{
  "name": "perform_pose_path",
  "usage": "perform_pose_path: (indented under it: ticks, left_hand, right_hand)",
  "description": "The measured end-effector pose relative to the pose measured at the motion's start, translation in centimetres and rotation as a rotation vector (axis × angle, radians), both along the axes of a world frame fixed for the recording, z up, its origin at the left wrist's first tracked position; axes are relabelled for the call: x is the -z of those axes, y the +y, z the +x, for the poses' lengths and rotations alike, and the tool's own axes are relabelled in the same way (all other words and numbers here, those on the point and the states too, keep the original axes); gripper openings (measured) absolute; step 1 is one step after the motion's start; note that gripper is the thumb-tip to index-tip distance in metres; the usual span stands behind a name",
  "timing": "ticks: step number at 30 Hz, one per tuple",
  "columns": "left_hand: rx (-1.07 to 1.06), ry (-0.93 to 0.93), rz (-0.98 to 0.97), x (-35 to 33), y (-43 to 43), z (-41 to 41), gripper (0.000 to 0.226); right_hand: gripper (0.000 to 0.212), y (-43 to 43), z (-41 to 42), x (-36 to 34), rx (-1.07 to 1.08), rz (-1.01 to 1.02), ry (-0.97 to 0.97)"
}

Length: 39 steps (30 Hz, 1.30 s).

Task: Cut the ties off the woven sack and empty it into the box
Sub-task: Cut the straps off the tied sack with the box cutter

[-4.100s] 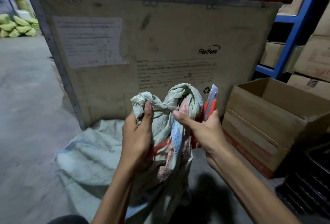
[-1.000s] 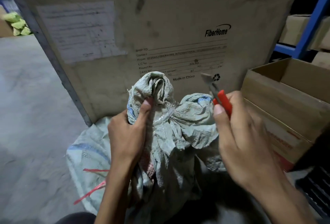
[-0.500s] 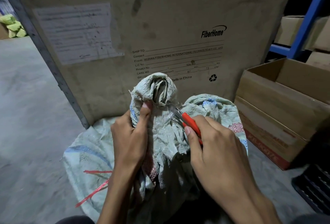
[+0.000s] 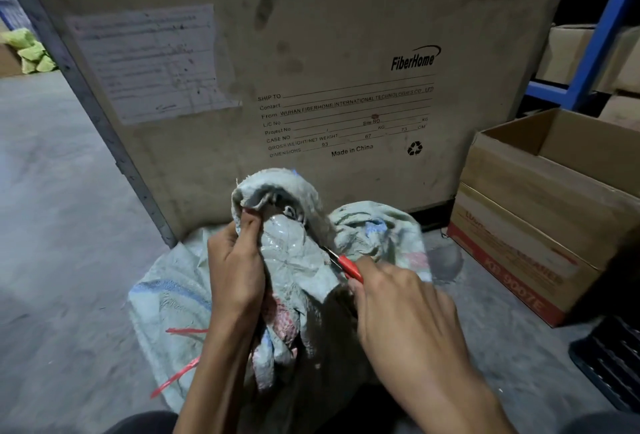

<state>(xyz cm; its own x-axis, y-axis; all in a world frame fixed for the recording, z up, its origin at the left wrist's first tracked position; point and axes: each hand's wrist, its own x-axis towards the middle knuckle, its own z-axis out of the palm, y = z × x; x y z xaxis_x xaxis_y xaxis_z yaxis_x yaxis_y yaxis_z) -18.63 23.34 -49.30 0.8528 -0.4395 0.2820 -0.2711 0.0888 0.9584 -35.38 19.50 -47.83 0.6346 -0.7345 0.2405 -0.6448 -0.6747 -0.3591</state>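
Woven sack (image 4: 298,260) neck is bunching inside your clamped left hand (image 4: 235,271); your right hand (image 4: 405,316) is closing on the red utility knife (image 4: 348,267), blade entering folds just beside your left fingers (image 4: 247,225). A slip is risking cutting them.

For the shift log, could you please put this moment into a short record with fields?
Left hand: grips the bunched neck of the pale grey-green woven sack
Right hand: holds the red-handled utility knife, blade against the neck
Ties: loose red plastic strips lie on the sack's lower part
Open brown cardboard box: right of the sack, on the floor
Large wooden crate: behind the sack
Stage: sack not yet emptied
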Motion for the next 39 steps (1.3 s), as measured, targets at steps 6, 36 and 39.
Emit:
perform_pose_path:
  ticks: [6, 36, 39]
  left_hand:
    - [0.000, -0.031, 0.072, -0.6, 0.3, 1.0, 0.050]
    - [0.201, 0.445, 0.014, 2.4, -1.2, 1.9, 0.053]
    - [0.197, 0.452, -0.021, 2.0, -1.1, 1.6, 0.043]
  right_hand:
    - [0.023, -3.0, -1.0, 0.4, 0.015, 0.141, -0.057]
    - [0.048, -8.4, -2.2, 3.7, 0.183, 0.350, -0.165]
    - [0.056, -7.7, -2.0, 3.4, 0.188, 0.277, -0.141]
